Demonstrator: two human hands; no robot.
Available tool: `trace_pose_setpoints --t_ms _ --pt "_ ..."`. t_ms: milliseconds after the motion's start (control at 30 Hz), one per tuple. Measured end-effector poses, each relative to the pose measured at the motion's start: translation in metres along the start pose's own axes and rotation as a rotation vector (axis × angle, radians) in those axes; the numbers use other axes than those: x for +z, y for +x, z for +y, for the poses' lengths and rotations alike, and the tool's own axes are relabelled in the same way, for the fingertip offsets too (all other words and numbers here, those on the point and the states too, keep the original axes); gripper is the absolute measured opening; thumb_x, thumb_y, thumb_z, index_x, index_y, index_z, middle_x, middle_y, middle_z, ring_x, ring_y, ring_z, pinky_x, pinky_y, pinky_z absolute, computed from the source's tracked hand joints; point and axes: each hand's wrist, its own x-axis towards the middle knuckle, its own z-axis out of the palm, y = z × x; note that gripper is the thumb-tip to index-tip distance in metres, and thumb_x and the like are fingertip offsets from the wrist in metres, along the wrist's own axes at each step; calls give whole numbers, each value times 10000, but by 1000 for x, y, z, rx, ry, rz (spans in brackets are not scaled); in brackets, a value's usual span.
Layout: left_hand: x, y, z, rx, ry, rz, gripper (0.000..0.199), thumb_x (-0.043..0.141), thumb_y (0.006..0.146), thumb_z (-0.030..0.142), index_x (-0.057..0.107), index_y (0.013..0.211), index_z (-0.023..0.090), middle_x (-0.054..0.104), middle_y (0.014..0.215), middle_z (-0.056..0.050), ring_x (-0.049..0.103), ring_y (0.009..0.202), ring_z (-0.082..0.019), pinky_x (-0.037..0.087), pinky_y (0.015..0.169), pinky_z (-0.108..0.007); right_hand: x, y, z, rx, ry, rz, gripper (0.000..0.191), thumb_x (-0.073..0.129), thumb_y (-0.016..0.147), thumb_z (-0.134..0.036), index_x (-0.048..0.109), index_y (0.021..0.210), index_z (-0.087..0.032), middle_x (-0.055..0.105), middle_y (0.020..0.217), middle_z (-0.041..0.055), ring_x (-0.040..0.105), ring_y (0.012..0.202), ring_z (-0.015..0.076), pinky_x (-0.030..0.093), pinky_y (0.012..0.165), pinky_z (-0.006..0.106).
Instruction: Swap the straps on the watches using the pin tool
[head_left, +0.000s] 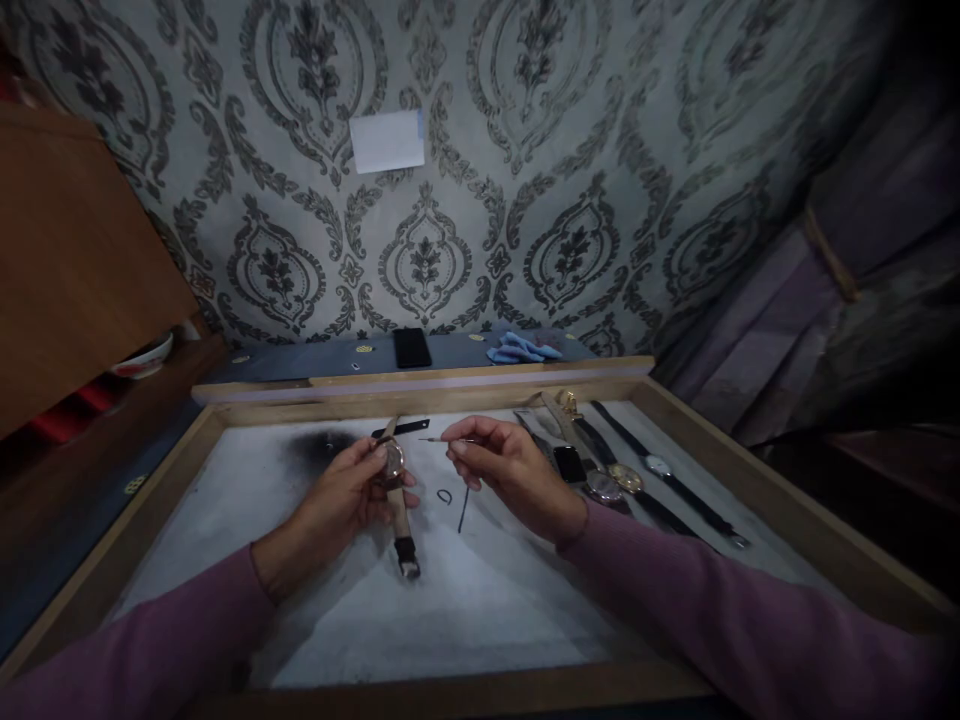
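My left hand grips a wristwatch by its round case, with the strap hanging toward me and the buckle at its lower end. A thin pointed tool, like a small screwdriver, is pinched in my right hand. Its tip points left at the watch and stays a little apart from it. Between my hands on the white board lie a small dark curled piece and a thin dark stick. Behind the watch rests a dark strap-like strip.
Several watches lie on the right side of the board, among them a black square-faced watch and a long dark-strapped one. A wooden frame rims the board. Beyond it are a phone and a blue cloth.
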Motion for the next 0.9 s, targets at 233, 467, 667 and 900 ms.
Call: trace_pose_setpoints --t_ms 233,467,667,900 --pt "-3 1 -11 44 -79 -211 351 802 711 190 549 950 146 706 770 -55 700 725 -166 543 598 -205 -2 4 5 85 175 0 278 828 675 -328 729 853 -139 661 671 4 538 518 51 374 440 163" --pt "-5 3 -22 -60 -49 -208 401 838 669 245 608 973 119 713 808 -71 681 723 -166 503 582 -207 0 0 9 65 120 -73 254 783 740 -357 737 864 -140 705 688 20 597 493 61 382 383 145" --pt "-4 2 -21 -30 -53 -236 350 802 710 235 623 993 135 699 837 -63 668 764 -168 505 612 -219 0 -2 8 75 96 -130 232 761 764 -350 708 857 -144 738 702 26 647 511 78 404 371 136" --pt "-3 0 -18 37 -62 -195 473 806 684 212 515 1055 178 705 929 -71 712 776 -211 548 645 -268 1 -1 4 70 36 -93 217 795 727 -317 679 803 -149 744 711 30 670 549 94 451 416 154"
